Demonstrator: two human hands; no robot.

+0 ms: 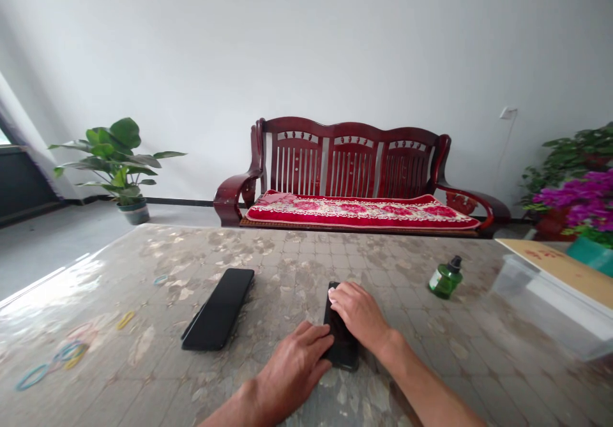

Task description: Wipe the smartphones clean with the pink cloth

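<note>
Left hand [292,366] braced low, I am seemingly steadying the black phone [341,336] flat on the table [282,280] while my right hand [360,315] is touching its far end, though whether either is gripping I cannot tell.

bright daylight from left, glare, edges stretched

Before me, the bottle [445,281] is green, the bench [293,159] dark red (its cushion [354,210] floral, red and white).
</note>
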